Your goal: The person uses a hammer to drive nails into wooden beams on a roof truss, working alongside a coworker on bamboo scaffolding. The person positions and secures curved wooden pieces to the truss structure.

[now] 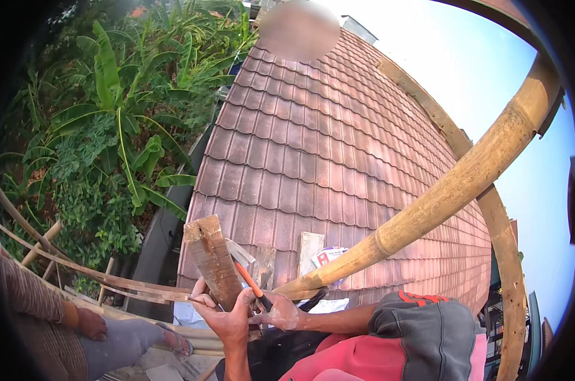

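While the timber block (219, 270) stands tilted in front of me, between my lap and the lower tiles, my left hand (229, 320) is clamped around its lower part, thumb on the right, fingers showing at the left. Wood looks rough, weathered, stiff; I judge it fairly weighty, not slippery, hardly fragile, splinters likely along the edges. Best hold seems low on the side faces, fingers clear of the top end. My right hand (285, 312) is closed around the orange-and-black handle of a tool (252, 279), its grey metal head just beside the block; whether they touch, I cannot tell. Near these, a pale board (309, 249) and a printed packet (327, 256) on the reddish roof tiles (287, 171), which rise away ahead. Thick bamboo pole (452, 195) slants across at right. To my left, a co-worker's hand (92, 322) by grey trousers (125, 343); banana plants (106, 73) farther off.
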{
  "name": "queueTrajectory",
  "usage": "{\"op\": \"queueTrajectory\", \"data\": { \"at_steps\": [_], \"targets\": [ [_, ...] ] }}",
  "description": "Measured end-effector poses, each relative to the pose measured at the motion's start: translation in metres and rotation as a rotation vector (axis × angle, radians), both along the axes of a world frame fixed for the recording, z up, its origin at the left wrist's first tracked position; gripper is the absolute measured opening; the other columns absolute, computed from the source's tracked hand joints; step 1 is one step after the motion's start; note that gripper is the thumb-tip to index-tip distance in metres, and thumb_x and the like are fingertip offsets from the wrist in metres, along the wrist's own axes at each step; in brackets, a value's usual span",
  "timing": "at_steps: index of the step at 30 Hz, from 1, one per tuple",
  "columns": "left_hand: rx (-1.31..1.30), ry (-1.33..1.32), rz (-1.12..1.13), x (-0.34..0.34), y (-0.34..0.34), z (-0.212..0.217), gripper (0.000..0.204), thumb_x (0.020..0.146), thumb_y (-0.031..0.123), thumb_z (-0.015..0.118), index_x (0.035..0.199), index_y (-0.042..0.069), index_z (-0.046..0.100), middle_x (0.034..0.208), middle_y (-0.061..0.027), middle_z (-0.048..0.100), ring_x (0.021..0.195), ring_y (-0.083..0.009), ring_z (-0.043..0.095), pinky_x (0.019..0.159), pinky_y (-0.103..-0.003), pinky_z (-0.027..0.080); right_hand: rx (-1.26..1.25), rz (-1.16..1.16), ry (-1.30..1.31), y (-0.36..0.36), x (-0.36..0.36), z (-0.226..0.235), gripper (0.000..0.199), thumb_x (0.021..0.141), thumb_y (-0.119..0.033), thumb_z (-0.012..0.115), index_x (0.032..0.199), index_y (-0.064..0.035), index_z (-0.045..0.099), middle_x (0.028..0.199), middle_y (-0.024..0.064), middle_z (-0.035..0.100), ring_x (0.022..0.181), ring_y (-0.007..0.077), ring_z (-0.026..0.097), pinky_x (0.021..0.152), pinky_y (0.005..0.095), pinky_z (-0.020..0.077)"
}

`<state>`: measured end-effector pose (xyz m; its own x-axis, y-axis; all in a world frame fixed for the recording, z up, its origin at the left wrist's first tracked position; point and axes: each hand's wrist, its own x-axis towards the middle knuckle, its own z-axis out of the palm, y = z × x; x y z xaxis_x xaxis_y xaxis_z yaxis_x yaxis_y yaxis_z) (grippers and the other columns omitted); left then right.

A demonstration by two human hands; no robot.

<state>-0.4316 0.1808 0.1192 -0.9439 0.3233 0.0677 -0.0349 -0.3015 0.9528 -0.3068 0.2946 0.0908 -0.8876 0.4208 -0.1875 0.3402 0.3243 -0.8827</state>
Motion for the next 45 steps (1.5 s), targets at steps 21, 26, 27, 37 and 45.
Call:
{"op": "queueTrajectory", "data": {
  "at_steps": [21, 26, 27, 37, 45],
  "targets": [
    [0.464, 0.563, -0.986, 0.032, 0.242, 0.398, 0.059, 0.089, 0.016, 0.088, 0.126, -0.001, 0.045, 0.117, -0.0126, 0.061, 0.107, -0.0183, 0.064, 0.094, -0.035, 0.057, 0.391, -0.962, 0.595, 0.033, 0.121, 0.203, 0.04, 0.103, -0.041, 0.076, 0.102, -0.0019, 0.065, 0.071, 0.0028, 0.059, 0.068, 0.0146, 0.06, 0.065, 0.0338, 0.051],
    [0.601, 0.627, -0.982, 0.06, 0.263, 0.459, 0.06, 0.086, 0.027, 0.089, 0.122, -0.003, 0.051, 0.106, -0.0181, 0.073, 0.095, -0.0242, 0.07, 0.087, -0.039, 0.057, 0.497, -1.103, 0.583, -0.006, 0.117, 0.215, 0.036, 0.104, -0.034, 0.07, 0.11, -0.0005, 0.06, 0.077, 0.0055, 0.06, 0.066, 0.0192, 0.06, 0.062, 0.0385, 0.0489],
    [0.612, 0.647, -0.977, 0.063, 0.265, 0.46, 0.059, 0.086, 0.028, 0.089, 0.121, -0.003, 0.051, 0.105, -0.0179, 0.073, 0.095, -0.0245, 0.07, 0.087, -0.039, 0.057, 0.598, -1.14, 0.581, -0.01, 0.113, 0.215, 0.032, 0.104, -0.029, 0.07, 0.108, 0.0007, 0.06, 0.074, 0.009, 0.06, 0.063, 0.023, 0.059, 0.061, 0.0401, 0.0475],
    [0.595, 0.673, -0.934, 0.069, 0.269, 0.467, 0.059, 0.082, 0.031, 0.091, 0.104, 0.003, 0.045, 0.088, -0.0136, 0.059, 0.08, -0.0243, 0.058, 0.075, -0.04, 0.052, 0.492, -1.195, 0.321, -0.098, 0.094, 0.19, 0.029, 0.105, -0.026, 0.071, 0.114, 0.0004, 0.063, 0.07, 0.0052, 0.059, 0.061, 0.0134, 0.054, 0.059, 0.0346, 0.0456],
    [0.599, 0.687, -0.913, 0.067, 0.273, 0.459, 0.06, 0.081, 0.031, 0.093, 0.097, 0.007, 0.04, 0.083, -0.0095, 0.055, 0.075, -0.019, 0.053, 0.068, -0.037, 0.05, 0.394, -1.165, 0.071, -0.098, 0.1, 0.193, 0.052, 0.103, -0.04, 0.075, 0.128, 0.0042, 0.061, 0.091, 0.0227, 0.072, 0.083, 0.0343, 0.075, 0.072, 0.0432, 0.0575]
  ]
}}
